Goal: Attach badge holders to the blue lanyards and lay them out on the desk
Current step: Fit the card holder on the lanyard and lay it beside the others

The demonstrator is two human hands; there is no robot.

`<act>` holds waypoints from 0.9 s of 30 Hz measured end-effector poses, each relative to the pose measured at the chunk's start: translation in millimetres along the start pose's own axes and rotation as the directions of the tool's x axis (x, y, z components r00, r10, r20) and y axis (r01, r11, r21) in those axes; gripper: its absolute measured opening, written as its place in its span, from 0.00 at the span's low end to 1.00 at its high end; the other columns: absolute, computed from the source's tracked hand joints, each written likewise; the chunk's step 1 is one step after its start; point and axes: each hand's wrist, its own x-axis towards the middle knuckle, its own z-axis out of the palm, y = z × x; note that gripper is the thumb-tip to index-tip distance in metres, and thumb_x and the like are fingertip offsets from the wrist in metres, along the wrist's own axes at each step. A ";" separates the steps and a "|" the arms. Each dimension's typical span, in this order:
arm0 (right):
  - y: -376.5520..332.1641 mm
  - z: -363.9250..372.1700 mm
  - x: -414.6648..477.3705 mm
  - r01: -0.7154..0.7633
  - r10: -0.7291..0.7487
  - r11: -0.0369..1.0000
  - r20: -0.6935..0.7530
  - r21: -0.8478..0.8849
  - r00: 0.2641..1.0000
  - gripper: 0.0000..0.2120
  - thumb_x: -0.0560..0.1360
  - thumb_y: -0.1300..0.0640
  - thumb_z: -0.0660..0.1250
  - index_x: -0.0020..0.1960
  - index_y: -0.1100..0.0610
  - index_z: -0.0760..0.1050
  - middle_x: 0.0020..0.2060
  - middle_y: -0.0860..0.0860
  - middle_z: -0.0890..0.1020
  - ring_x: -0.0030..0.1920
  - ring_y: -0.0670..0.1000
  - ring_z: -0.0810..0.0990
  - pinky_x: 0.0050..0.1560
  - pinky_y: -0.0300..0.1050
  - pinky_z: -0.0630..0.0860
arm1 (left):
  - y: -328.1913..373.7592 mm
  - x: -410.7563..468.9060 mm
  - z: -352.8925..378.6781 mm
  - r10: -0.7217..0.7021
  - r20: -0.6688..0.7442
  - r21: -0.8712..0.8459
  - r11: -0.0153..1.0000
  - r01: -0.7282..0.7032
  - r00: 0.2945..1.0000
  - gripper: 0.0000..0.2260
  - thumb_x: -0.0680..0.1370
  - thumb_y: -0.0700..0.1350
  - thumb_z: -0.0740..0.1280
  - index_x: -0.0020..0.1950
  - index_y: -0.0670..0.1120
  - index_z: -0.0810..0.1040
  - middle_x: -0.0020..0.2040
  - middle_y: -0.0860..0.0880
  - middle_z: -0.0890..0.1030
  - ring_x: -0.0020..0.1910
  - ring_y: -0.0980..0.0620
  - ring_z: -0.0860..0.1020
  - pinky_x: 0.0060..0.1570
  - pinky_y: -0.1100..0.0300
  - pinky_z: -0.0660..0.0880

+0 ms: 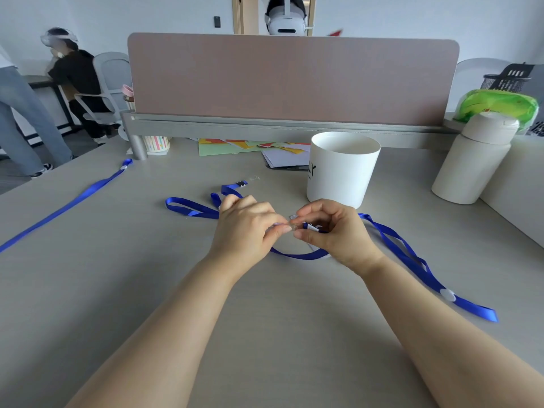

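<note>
My left hand (247, 228) and my right hand (332, 231) meet at the middle of the desk, fingertips pinched together on a small clear clip at the metal end of a blue lanyard (406, 254). That lanyard trails off to the right, with a white slider near its far end. A second blue lanyard (191, 207) lies coiled behind my left hand, its metal end (242, 184) next to a small clear clip (255, 178). A third blue lanyard (67, 204) lies stretched out straight at the far left.
A white cup (341, 169) stands just behind my right hand, a cream bottle (474, 160) further right. Coloured papers (253, 147) lie under the pink divider panel (291, 78). A striped paper cup (157, 144) stands by the divider post. People are at the far left and behind the divider.
</note>
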 end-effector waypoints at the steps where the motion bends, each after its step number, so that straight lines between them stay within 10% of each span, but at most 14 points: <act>1: -0.2 0.5 0.1 -0.002 0.002 1.000 -0.002 -0.004 1.000 0.11 0.66 0.68 0.74 0.45 0.59 0.78 0.34 0.43 0.85 0.45 0.58 0.83 0.55 0.60 0.77 | 0.2 0.3 -0.3 0.000 0.005 0.006 1.000 0.000 1.000 0.14 0.74 0.56 0.60 0.37 0.53 0.82 0.32 0.55 0.81 0.33 0.48 0.76 0.42 0.57 0.58; 20: -4.5 2.1 -2.5 -0.015 0.015 1.000 0.000 0.015 1.000 0.09 0.67 0.67 0.73 0.45 0.60 0.76 0.32 0.43 0.85 0.42 0.54 0.83 0.52 0.57 0.77 | 5.1 0.4 -7.5 -0.001 0.084 -0.109 0.994 0.010 0.997 0.12 0.70 0.54 0.60 0.35 0.52 0.81 0.32 0.54 0.80 0.35 0.49 0.76 0.44 0.59 0.57; 27: -2.2 -0.9 -0.7 -0.044 0.043 0.999 0.035 0.025 0.998 0.09 0.68 0.66 0.72 0.48 0.61 0.78 0.34 0.42 0.85 0.42 0.45 0.84 0.51 0.39 0.80 | 8.3 1.1 -10.4 -0.027 0.084 -0.142 0.989 0.039 0.996 0.12 0.70 0.53 0.60 0.34 0.52 0.81 0.32 0.54 0.80 0.36 0.49 0.76 0.42 0.59 0.56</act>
